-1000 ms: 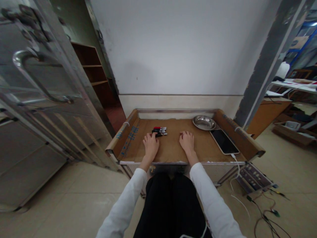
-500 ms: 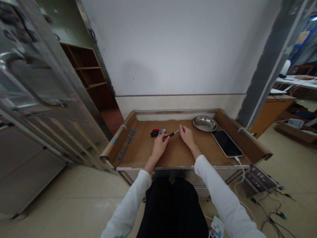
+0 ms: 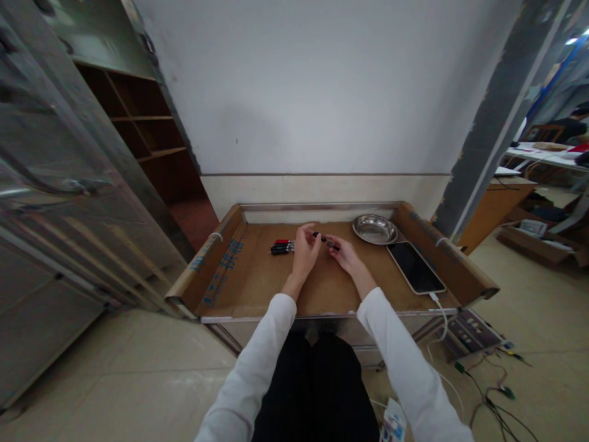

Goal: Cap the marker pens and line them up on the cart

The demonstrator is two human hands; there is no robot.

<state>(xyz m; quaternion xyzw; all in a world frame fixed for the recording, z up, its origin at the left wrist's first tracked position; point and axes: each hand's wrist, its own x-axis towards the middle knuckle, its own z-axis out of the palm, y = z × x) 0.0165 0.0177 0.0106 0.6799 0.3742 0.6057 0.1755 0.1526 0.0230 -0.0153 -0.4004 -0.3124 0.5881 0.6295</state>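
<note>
A black marker pen (image 3: 326, 240) is held slantwise over the cardboard surface. My right hand (image 3: 346, 255) is closed on its lower right part, with the fingers pinching the barrel. At its upper left end, my left hand (image 3: 304, 250) has the thumb and fingers curled around the tip. Just left of my left hand lie several more markers, black ones (image 3: 278, 249) with a red one (image 3: 281, 241) behind them. Their right ends are partly hidden by my left hand.
A cardboard-lined cart top (image 3: 257, 288) with raised sides stands against the wall. A shallow steel dish (image 3: 375, 229) sits at its back right, and a phone (image 3: 416, 268) with a white charging cable (image 3: 442, 313) lies nearer. A metal door (image 3: 69, 215) stands at left.
Both hands have come closer together around the marker. The left hand has risen to its far end, the right hand has shifted down along the barrel, and the marker now slants the other way.
</note>
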